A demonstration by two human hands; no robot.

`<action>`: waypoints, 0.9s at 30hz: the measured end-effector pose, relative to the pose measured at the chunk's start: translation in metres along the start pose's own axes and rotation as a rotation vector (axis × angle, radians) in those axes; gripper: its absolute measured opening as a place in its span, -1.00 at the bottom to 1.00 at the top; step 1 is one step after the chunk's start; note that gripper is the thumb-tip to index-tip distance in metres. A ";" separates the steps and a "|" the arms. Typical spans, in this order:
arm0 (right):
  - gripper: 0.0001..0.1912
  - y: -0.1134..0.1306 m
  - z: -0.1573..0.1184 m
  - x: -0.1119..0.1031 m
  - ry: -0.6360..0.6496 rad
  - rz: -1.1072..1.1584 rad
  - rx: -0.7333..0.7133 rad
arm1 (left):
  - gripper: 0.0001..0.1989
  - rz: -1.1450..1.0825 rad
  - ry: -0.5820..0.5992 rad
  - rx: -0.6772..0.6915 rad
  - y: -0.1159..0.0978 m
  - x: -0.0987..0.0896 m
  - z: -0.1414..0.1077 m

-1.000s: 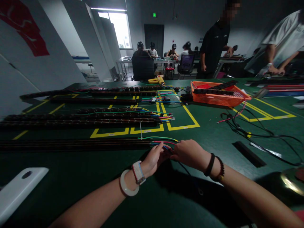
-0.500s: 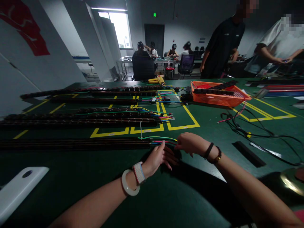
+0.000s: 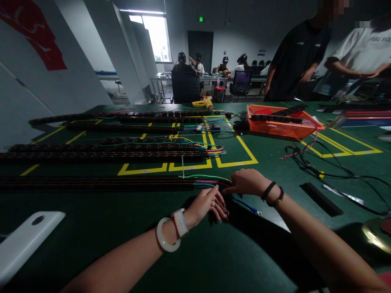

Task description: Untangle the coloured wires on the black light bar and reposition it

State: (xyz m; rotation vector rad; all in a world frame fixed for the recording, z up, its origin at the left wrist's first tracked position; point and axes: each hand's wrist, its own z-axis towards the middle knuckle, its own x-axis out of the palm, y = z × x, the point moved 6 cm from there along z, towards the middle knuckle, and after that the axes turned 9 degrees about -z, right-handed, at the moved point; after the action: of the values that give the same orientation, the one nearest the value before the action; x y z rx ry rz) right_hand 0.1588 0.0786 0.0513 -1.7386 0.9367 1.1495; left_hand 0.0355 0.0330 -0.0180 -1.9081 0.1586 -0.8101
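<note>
My left hand (image 3: 207,204) is at the end of a long black cable bundle (image 3: 122,184), thumb against a blue wire (image 3: 247,204) and the lower fingers loosely bent. Past the hands, this wire's ring terminal lies on the table. To the right, my right hand (image 3: 249,182) is closed, palm down, at the green wire (image 3: 210,177) and red wire (image 3: 207,182); its fingertips hide exactly how they are gripped. A pale cable tie (image 3: 183,167) stands up from the bundle.
More black wire bundles (image 3: 106,155) lie behind, across yellow tape outlines. An orange basket (image 3: 281,126) and a yellow heat gun (image 3: 204,103) are farther back. Loose black cables (image 3: 330,175) and a black strip (image 3: 320,198) lie right. Other people (image 3: 296,57) stand across the table.
The blue wire with its ring terminal now shows below my right hand, where it was hidden before. My left hand has shifted slightly right, and its fingers have curled a little.
</note>
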 end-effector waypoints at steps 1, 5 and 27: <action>-0.43 -0.002 0.002 -0.003 -0.041 0.043 -0.021 | -0.47 0.003 -0.001 -0.002 0.000 0.000 0.000; -0.64 -0.002 0.015 -0.009 -0.317 0.273 -0.101 | -0.48 0.005 0.000 -0.012 0.001 0.001 0.000; -0.74 0.027 0.039 0.028 -0.082 0.770 -0.329 | -0.45 0.028 0.005 -0.019 -0.002 0.004 -0.001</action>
State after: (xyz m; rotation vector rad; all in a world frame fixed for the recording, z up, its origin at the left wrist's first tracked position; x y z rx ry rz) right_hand 0.1304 0.1005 0.0092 -1.5867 1.4958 1.9372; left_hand 0.0371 0.0314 -0.0145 -1.9173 0.1962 -0.7971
